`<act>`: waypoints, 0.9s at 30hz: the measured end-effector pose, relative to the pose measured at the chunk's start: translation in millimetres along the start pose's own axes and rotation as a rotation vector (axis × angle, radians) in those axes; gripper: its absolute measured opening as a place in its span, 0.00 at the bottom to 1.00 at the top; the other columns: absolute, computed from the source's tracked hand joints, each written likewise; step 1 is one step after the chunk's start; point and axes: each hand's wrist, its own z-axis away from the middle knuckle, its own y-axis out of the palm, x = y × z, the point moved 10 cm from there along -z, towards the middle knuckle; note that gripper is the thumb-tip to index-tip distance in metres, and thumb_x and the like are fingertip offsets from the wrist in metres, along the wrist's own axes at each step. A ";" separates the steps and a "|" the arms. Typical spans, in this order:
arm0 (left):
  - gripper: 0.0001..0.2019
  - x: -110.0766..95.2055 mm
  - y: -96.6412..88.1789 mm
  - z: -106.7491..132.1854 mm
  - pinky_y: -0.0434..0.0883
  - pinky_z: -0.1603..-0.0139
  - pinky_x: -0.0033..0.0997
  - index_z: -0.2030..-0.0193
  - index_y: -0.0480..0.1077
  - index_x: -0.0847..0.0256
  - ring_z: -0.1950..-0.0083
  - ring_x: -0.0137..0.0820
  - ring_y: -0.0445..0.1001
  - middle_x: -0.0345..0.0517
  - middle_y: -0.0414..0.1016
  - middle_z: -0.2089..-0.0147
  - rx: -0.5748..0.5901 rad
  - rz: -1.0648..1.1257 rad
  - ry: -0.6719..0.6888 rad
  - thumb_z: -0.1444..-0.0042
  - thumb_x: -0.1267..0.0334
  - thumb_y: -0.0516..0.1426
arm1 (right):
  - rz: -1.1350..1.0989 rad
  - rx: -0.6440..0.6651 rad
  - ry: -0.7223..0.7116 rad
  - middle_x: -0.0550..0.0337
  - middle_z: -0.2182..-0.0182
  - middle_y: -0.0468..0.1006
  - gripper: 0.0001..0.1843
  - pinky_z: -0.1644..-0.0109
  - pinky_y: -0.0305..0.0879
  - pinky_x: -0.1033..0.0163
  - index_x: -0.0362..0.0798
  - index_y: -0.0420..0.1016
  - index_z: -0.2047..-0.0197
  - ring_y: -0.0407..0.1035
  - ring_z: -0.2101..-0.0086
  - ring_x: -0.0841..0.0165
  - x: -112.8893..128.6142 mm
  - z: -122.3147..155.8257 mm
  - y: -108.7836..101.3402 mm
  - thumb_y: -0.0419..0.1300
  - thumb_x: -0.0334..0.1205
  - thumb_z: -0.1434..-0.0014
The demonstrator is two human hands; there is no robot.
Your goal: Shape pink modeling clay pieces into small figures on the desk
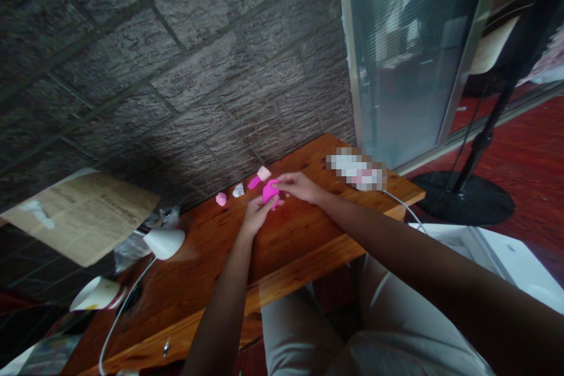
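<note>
Both my hands meet over the far part of a wooden table (308, 247). My left hand (255, 214) is closed round a bright pink lump (269, 191), like soft clay. My right hand (299, 185) pinches the same lump from the right side. Just behind them lie a magenta piece with a pale pink end (259, 178), a small white piece (238, 190) and a small pink ball (221, 198), all on the tabletop near the wall.
A stone-pattern wall (176, 41) backs the table. A white desk lamp (164, 242) and its cable, a white cup (94, 295) and a newspaper (83, 214) are at the left. A blurred-out item (356, 170), a fan stand (462, 200) and a white box (506, 258) are at the right.
</note>
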 end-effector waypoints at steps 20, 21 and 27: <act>0.34 2.0 2.5 0.0 0.75 0.62 0.33 0.56 0.81 0.67 0.61 0.40 0.83 0.57 0.84 0.61 0.026 0.021 -0.016 0.53 0.34 0.64 | -0.033 -0.067 0.014 0.64 0.76 0.77 0.26 0.74 0.58 0.69 0.41 0.79 0.65 0.62 0.79 0.78 -6.0 -3.8 -7.9 0.73 0.57 0.56; 0.34 2.5 2.3 -0.2 0.76 0.62 0.33 0.56 0.81 0.67 0.61 0.40 0.83 0.57 0.84 0.61 0.027 0.023 -0.017 0.53 0.34 0.64 | -0.033 -0.069 0.014 0.64 0.76 0.77 0.26 0.74 0.58 0.69 0.41 0.79 0.65 0.62 0.79 0.78 -6.0 -3.8 -8.0 0.73 0.56 0.55; 0.31 3.5 0.0 -0.6 0.75 0.64 0.32 0.60 0.81 0.67 0.63 0.39 0.83 0.57 0.84 0.63 0.018 0.015 -0.017 0.52 0.36 0.64 | -0.037 -0.060 0.020 0.63 0.75 0.78 0.27 0.74 0.59 0.69 0.41 0.80 0.64 0.62 0.79 0.78 -4.7 -2.8 -6.3 0.73 0.56 0.56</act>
